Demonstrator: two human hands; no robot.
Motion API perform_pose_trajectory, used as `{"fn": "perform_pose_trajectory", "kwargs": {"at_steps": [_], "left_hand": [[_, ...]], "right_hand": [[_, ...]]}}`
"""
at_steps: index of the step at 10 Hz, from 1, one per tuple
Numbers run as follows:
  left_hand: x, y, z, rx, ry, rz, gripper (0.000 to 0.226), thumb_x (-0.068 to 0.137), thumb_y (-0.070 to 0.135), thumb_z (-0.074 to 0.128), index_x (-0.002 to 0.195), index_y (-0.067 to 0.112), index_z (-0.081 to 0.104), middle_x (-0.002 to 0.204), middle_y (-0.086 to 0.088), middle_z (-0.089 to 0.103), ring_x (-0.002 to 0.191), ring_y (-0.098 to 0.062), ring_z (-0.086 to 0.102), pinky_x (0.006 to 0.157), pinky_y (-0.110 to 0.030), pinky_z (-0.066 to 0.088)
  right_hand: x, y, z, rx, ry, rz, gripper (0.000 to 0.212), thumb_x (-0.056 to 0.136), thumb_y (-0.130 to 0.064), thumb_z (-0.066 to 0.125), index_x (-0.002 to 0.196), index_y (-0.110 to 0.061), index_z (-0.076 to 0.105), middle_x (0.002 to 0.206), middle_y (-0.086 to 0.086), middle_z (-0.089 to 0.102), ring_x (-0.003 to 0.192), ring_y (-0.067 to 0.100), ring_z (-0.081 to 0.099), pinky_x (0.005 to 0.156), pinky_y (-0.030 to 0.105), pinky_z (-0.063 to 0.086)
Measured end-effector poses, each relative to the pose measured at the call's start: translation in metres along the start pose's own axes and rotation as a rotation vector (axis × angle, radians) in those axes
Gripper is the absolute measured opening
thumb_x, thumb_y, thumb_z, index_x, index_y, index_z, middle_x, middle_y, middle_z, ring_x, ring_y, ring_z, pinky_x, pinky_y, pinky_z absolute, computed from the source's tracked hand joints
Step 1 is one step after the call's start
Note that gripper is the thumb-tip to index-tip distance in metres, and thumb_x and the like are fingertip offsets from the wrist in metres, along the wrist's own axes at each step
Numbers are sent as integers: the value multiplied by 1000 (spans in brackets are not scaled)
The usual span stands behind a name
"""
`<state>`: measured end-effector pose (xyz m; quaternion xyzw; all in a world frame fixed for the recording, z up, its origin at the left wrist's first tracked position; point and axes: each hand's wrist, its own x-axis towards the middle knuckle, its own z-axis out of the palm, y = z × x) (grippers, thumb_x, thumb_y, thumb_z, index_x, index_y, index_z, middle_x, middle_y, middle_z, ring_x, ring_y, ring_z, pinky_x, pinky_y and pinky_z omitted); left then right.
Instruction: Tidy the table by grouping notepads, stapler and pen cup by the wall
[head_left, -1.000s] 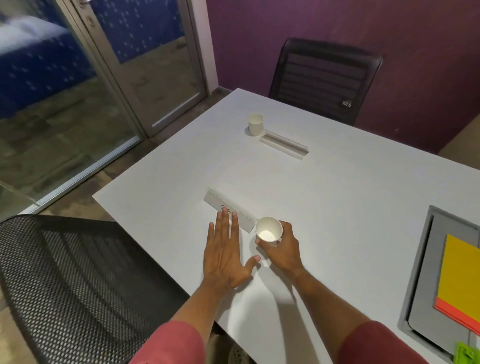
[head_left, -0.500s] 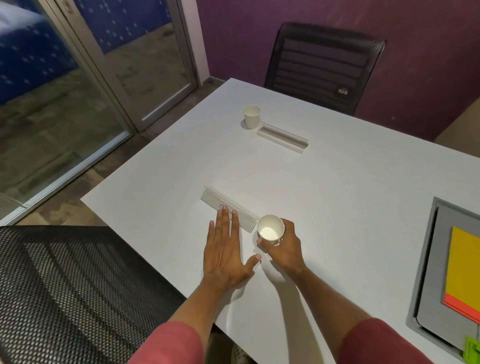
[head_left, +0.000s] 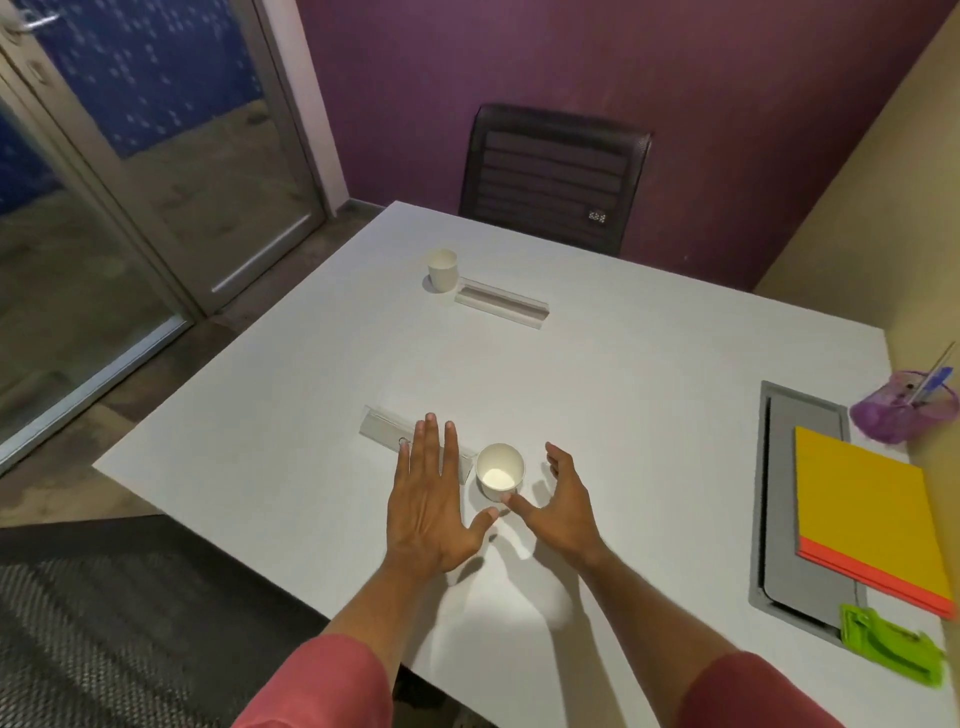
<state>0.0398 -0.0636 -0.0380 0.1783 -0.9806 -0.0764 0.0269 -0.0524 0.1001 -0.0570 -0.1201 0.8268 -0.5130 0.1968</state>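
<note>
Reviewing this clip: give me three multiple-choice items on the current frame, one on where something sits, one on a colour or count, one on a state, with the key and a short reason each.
1. Where does the green stapler lie?
A. Beside the far paper cup
B. Near the table's right edge, just nearer the camera than the notepads
C. On the chair

2. How many white paper cups stand on the table?
A. One
B. Two
C. Three

3. What is the right hand doing with the near paper cup?
A. Open beside it, fingers spread
B. Lifting it off the table
C. Covering its mouth

Key: 1 B, the stapler sits below the yellow and orange notepads in view. 2 B, the near cup and the far paper cup. 3 A, the fingers stand clear of the cup's side, and it rests on the table.
</note>
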Motion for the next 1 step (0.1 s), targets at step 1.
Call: {"fn": "perform_pose_trajectory", "kwargs": {"at_steps": [1], "left_hand": [[1, 7, -8, -15, 10, 45, 112, 79, 81, 28, 154, 13, -18, 162, -12, -25, 150, -28, -24, 124, -44, -7]], "right_hand": [[-12, -9, -12, 5, 90, -10, 95, 71, -45, 82, 147, -23, 30, 154, -5, 35, 139, 15, 37, 102, 19, 29]]}}
